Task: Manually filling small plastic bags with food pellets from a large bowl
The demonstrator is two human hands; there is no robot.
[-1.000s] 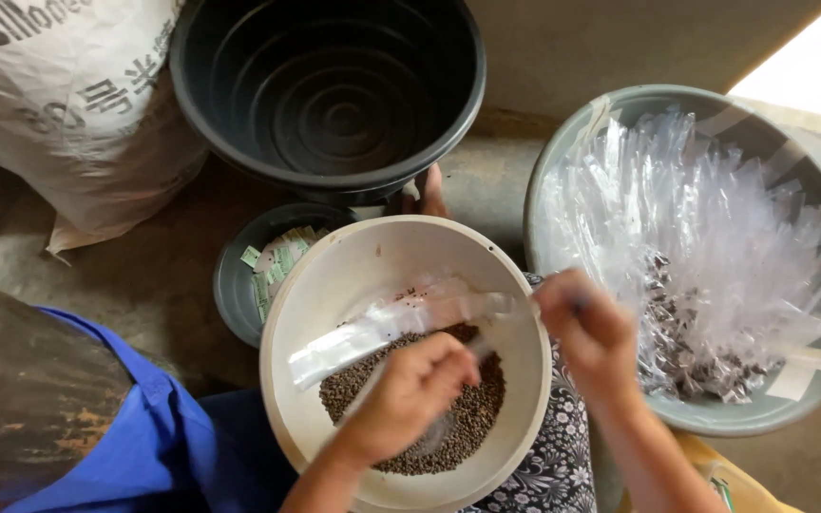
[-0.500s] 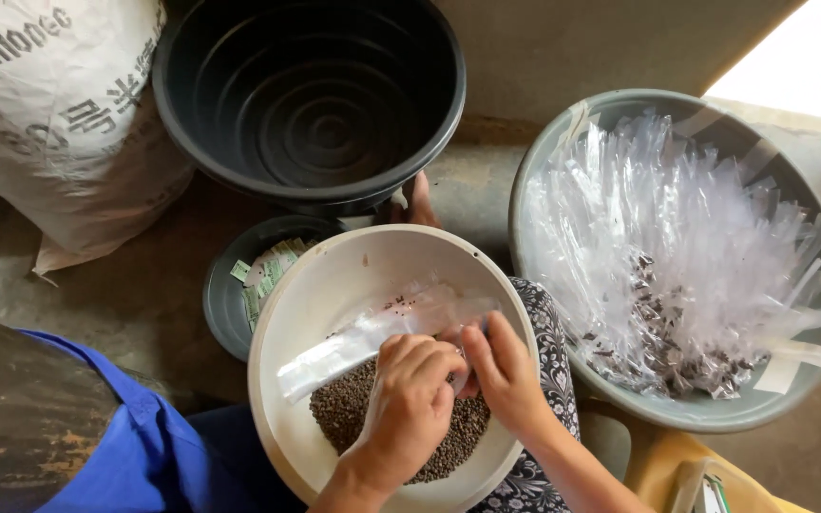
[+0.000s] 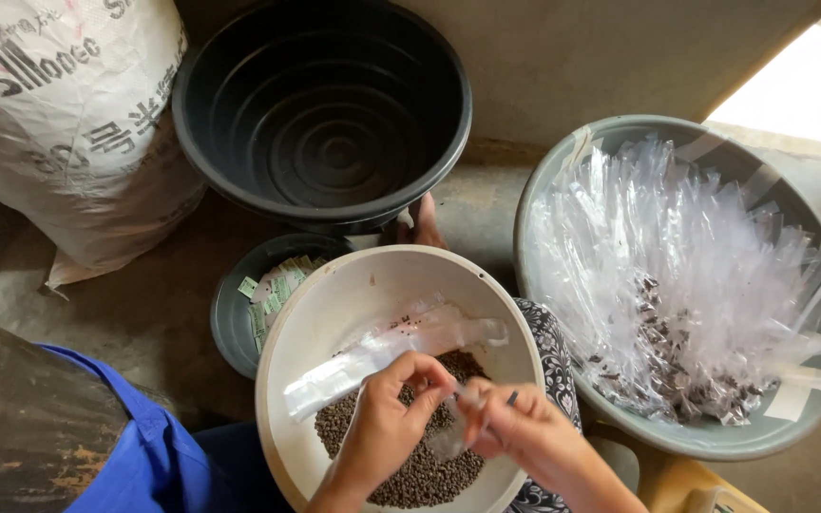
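A cream bowl (image 3: 334,313) sits in my lap with a heap of small dark seeds (image 3: 410,475) in its bottom. My left hand (image 3: 393,418) and my right hand (image 3: 515,427) meet over the seeds. Together they pinch a narrow clear plastic bag (image 3: 377,353) that stretches up and left across the bowl. The fingers of both hands are closed on the bag's near end.
A grey basin (image 3: 715,437) at the right holds many clear bags and some dark seeds. A large black tub (image 3: 325,114) stands behind. A small dark bowl (image 3: 235,323) holds little green-and-white packets. A white woven sack (image 3: 59,123) leans at the upper left.
My right hand has come back from the grey basin to the cream bowl and joined my left hand on the clear bag.
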